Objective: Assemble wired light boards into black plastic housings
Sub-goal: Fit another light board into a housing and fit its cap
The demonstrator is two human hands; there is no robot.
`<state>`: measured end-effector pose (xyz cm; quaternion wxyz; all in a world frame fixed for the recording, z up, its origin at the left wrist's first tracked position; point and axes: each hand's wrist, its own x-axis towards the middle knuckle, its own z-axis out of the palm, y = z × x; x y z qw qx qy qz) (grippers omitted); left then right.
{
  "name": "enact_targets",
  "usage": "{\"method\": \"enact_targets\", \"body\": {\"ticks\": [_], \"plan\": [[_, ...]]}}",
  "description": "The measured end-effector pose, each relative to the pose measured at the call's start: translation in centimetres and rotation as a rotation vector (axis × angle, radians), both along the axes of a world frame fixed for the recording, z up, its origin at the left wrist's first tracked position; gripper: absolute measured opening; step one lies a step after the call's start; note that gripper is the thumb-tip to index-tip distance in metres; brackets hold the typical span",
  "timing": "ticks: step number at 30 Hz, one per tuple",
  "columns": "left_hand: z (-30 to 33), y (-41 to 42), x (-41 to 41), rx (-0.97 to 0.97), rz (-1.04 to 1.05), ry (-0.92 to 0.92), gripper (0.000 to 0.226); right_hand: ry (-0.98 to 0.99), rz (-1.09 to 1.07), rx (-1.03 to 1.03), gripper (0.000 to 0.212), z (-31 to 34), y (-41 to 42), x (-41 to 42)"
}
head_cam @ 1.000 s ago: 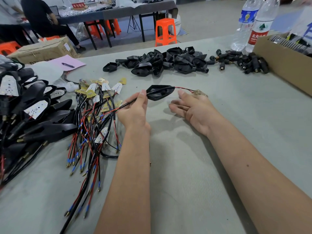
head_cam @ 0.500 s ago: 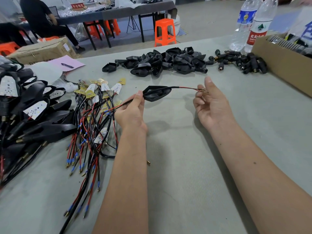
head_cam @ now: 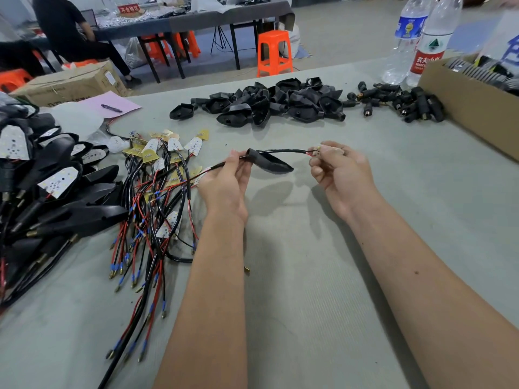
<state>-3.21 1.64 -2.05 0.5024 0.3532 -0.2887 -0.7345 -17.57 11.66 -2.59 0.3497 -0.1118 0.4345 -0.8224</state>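
Grey cloth covers the surface [head_cam: 323, 290] we work at, and on it, going from the biggest things down, we see a cardboard box [head_cam: 474, 108] at the far right edge, a heap of finished black lights [head_cam: 56, 197] at the far left, a pile of empty black housings [head_cam: 269, 103] along the far side, and a tangle of red and black wired light boards [head_cam: 157, 197] just left of our forearms. Two clear water bottles [head_cam: 418, 40] stand beside the box, with a scatter of small black plugs [head_cam: 407, 103] in front of them. Above the cloth, between our hands, we hold one black housing [head_cam: 271, 163] with a black cable [head_cam: 283, 151] threaded through its neck. Our left hand [head_cam: 224, 186] has its grip closed on the neck end of the housing, thumb and fingers pinching it where the cable comes out toward the tangle. Our right hand [head_cam: 339, 171] has a narrow grip, fingertips pinching the small light board [head_cam: 318, 150] at the cable's red-wired end, held apart from the housing's open mouth.
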Motion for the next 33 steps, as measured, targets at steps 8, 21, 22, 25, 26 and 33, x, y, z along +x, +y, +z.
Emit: {"method": "enact_targets", "body": {"ticks": [8, 21, 22, 25, 26, 33], "plan": [[-0.2, 0.1, -0.1, -0.053, -0.116, -0.091, 0.017, 0.112, 0.008, 0.106, 0.006, -0.6, 0.1, -0.2], [-0.3, 2.3, -1.8, -0.112, -0.184, -0.121, 0.018, 0.354, -0.013, 0.222, 0.012, -0.7, -0.3, 1.1], [-0.3, 2.2, -1.7, -0.101, -0.17, -0.11, 0.018, 0.349, -0.019, 0.222, 0.008, -0.6, -0.4, 1.1], [-0.4, 2.0, -1.7, -0.094, -0.155, -0.09, 0.017, 0.374, -0.035, 0.248, 0.002, -0.8, -0.4, 1.1], [-0.3, 2.1, -1.7, -0.096, -0.161, -0.084, 0.017, 0.385, -0.045, 0.263, 0.003, -0.8, -0.4, 1.1], [-0.5, 2.6, -2.0, -0.133, -0.088, -0.144, 0.027, 0.449, -0.08, 0.319, 0.005, -1.3, -0.7, 1.2]]}}
